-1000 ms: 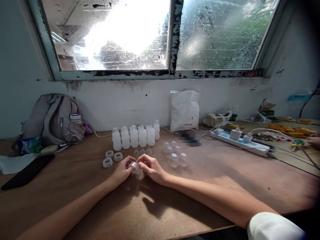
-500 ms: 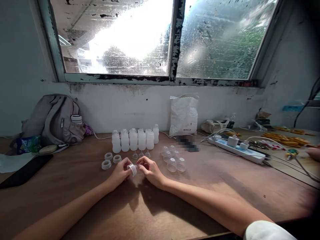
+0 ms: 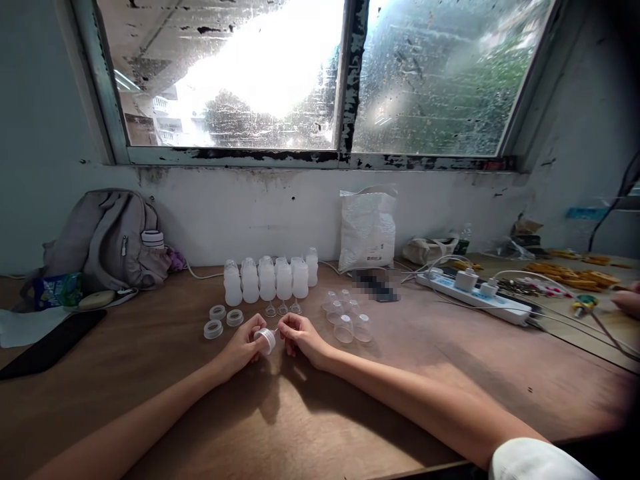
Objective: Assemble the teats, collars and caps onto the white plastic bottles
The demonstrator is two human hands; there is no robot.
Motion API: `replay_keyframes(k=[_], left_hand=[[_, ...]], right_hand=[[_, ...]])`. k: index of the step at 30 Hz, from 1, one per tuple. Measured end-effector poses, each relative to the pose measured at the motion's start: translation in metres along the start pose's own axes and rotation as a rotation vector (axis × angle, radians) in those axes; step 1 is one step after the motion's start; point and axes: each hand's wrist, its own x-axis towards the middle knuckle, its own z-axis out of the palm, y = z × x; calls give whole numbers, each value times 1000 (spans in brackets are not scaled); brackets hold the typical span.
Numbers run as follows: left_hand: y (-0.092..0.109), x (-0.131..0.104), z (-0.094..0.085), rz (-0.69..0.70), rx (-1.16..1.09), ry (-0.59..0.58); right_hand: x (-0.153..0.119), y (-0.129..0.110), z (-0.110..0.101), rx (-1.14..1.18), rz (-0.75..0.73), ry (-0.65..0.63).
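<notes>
My left hand (image 3: 246, 343) is closed on a translucent screw ring (image 3: 267, 341), held on edge above the table. Just right of it, my right hand (image 3: 300, 339) has its fingertips pinched on the tip of a clear nipple (image 3: 275, 330), which sticks out of the ring toward it. Behind my hands, clear nipples (image 3: 283, 309) stand in a row in front of several frosted bottles (image 3: 267, 283). More rings (image 3: 213, 329) lie left of my left hand. Several clear dome caps (image 3: 343, 329) sit to the right of my right hand.
A white plastic bag (image 3: 369, 230) stands against the wall. A power strip (image 3: 475, 297) with cables lies at the right, near orange pieces (image 3: 570, 275) and another person's hand (image 3: 627, 300). A backpack (image 3: 107, 240) and a black phone-like slab (image 3: 55, 343) are at the left.
My right hand has moved slightly right, away from the ring. The nipple's tip now shows between ring and fingers. The ring has turned slightly in my left hand.
</notes>
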Motion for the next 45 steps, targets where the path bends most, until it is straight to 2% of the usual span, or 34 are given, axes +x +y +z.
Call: replay_keyframes(k=[5,14,21,26,28,30,32,34,36,38,39,42,45], left_hand=[[0,0,1,0,-1,44],[0,-1,-1,10,-3,43],[0,-1,1,30,-52,3],[9,-4,2,-19,-141,-88],[10,-4,2,-34,-139,-109],[9,-3,2,-51,-140,-92],[7,-2,2,-65,-160,-52],[6,-1,2,-71,-183,-5],[6,-1,2,-73,-192,30],[6,-1,2,-78,-180,49],[6,0,2,-78,-167,51],[5,2,2,-67,-162,90],[1,5,0,-64,-215,125]], right_hand=[[0,1,1,-22,-20,13],[-2,-2,-1,-34,-26,-41],[-2,-5,-1,-103,-40,-88],[-6,-3,1,-161,-42,-95],[-6,-7,1,-285,-113,-27],[-1,-20,-5,-475,-274,94],[11,-44,-17,-655,-447,231],[33,-75,-35,-784,-497,411],[60,-105,-54,-951,-420,519],[90,-126,-71,-1158,-206,525],[103,-133,-78,-1189,-144,519],[137,-137,-90,-1250,13,469],[159,-129,-90,-1310,178,405]])
